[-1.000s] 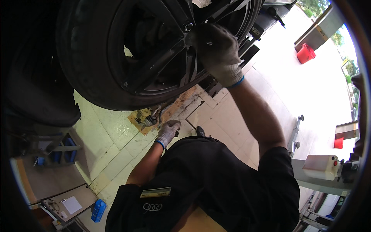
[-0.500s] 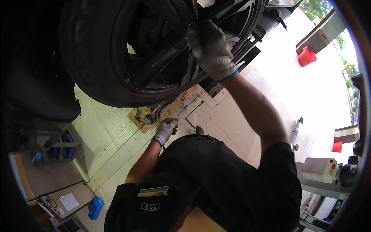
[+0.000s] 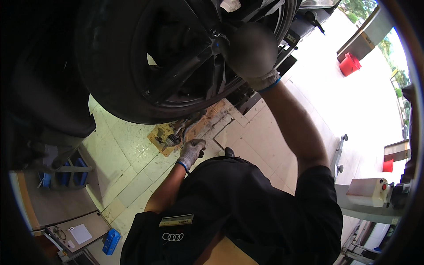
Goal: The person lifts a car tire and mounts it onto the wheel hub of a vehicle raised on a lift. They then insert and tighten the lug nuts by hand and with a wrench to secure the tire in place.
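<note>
A dark car wheel (image 3: 201,59) with a multi-spoke rim and black tyre hangs raised in front of me. My right hand (image 3: 254,51), in a light knitted glove with a blue cuff, is at the wheel's hub, over the right-hand spokes. Its fingers are smeared, so their grip cannot be made out. Beside it the hub's centre shows, with a small blue spot. Low down, in front of my body, my left hand (image 3: 191,152) is gloved too. Its fingers are curled closed, and whatever they may hold is hidden. It touches neither the wheel nor the floor.
Beneath the wheel, a metal mechanism (image 3: 174,138) sits on a stained yellow-brown floor patch. At left stand a cart with blue bins (image 3: 79,170) and a blue box (image 3: 111,241). Red buckets (image 3: 350,64) and a beige machine (image 3: 367,191) are at right.
My right hand has shifted right and slightly down from the hub, uncovering its centre. My left hand has moved slightly right and down, still closed. The view has shifted a little.
</note>
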The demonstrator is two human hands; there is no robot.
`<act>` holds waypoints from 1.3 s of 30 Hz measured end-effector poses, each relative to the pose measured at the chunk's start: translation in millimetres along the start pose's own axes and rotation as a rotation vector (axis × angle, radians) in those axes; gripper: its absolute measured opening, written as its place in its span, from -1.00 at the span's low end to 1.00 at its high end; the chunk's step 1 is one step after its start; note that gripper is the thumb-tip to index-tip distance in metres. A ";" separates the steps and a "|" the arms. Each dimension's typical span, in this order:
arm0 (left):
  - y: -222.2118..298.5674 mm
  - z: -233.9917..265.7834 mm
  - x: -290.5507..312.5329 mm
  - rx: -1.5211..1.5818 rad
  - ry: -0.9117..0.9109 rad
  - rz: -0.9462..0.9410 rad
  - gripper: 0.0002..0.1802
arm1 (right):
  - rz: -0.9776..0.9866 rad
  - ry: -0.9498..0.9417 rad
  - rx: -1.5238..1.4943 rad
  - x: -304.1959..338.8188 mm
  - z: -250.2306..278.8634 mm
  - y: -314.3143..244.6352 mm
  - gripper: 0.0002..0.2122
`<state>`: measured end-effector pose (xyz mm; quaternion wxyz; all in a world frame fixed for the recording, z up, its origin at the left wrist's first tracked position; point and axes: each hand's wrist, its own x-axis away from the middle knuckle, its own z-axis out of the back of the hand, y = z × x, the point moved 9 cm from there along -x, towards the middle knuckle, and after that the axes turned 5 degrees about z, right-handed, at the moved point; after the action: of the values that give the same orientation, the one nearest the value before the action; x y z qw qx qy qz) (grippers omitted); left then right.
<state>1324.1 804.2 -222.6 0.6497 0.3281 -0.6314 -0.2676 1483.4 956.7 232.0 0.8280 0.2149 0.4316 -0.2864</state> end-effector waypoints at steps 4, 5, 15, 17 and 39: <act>-9.0 9.1 2.1 0.045 0.010 0.000 -0.77 | 0.265 0.005 0.098 0.8 -9.9 -5.0 -0.84; -12.0 11.9 2.5 0.066 0.018 0.004 -0.77 | 0.283 0.003 0.156 0.9 -11.9 -5.1 -0.85; -23.1 24.3 11.8 0.057 0.034 -0.005 -0.77 | 0.310 -0.007 0.115 0.6 -17.6 -6.6 -0.77; -24.1 27.0 13.5 0.065 0.034 0.004 -0.77 | 0.270 0.012 0.052 0.4 -17.4 -2.7 -0.78; -42.6 36.8 28.6 0.040 0.053 0.013 -0.73 | 0.437 0.107 -0.118 11.0 -23.8 17.1 -0.62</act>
<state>1292.0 751.8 -237.2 0.6612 0.3437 -0.6214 -0.2420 1485.6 980.6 211.9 0.8573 0.2692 0.4343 -0.0627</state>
